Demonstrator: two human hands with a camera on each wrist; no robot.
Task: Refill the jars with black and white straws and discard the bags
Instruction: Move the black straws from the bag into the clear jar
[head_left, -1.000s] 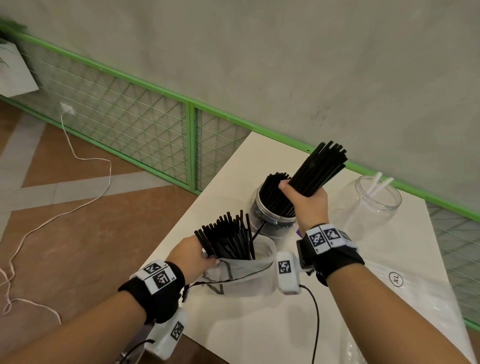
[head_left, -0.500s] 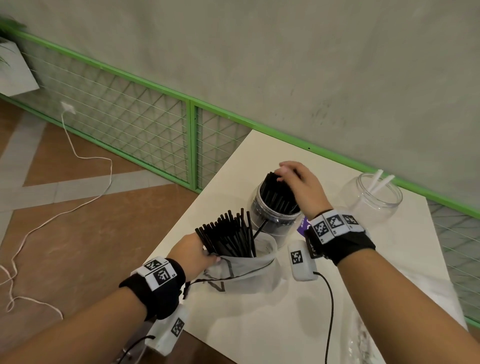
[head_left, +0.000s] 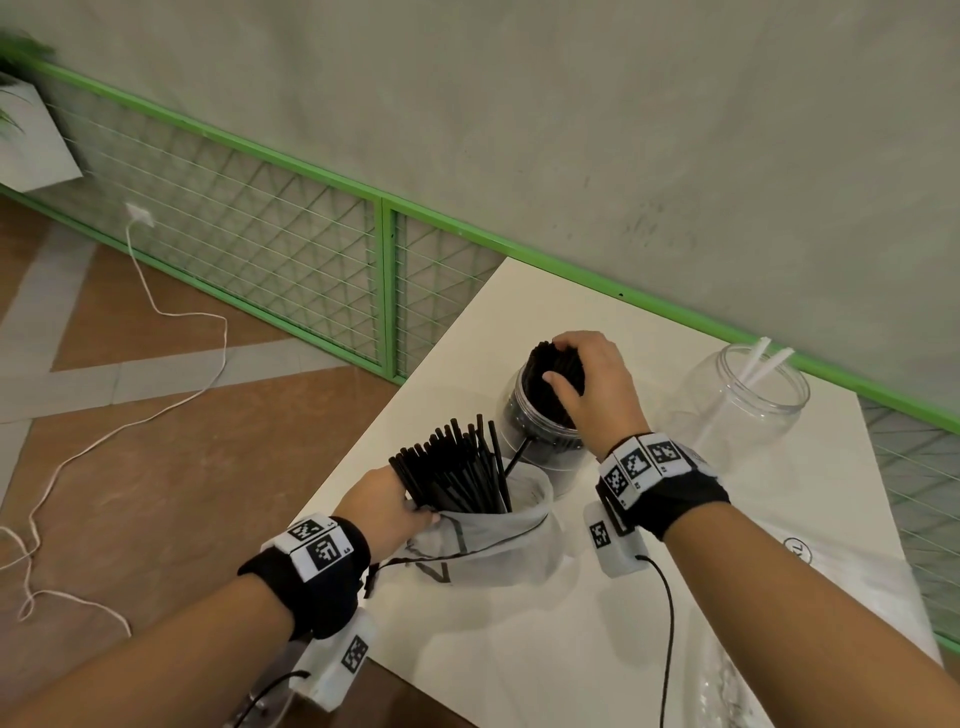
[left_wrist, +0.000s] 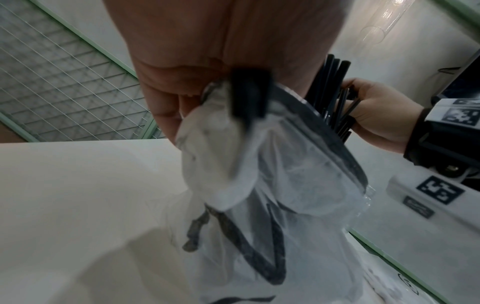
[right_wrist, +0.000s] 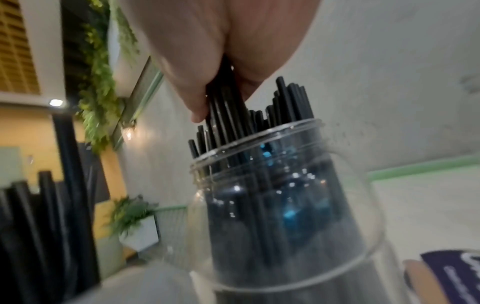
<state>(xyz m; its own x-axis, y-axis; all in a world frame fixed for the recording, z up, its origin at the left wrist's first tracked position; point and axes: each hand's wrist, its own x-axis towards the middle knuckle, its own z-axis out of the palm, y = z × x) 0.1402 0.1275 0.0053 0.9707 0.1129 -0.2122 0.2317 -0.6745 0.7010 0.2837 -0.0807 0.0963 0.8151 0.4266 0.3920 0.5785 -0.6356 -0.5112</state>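
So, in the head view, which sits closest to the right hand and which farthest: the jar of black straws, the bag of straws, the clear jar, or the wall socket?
1. Jar of black straws: under the right hand, which grips its straws.
2. Bag of straws: just left, toward the person.
3. Clear jar: to the right; close to the bag's rank.
4. Wall socket: far left.

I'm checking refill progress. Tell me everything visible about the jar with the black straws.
The jar is clear, looks plastic, round, with a threaded open neck and no lid. It stands upright on the white table, behind the bag. Black straws pack it, tips above the rim. The right hand holds some of those tips.
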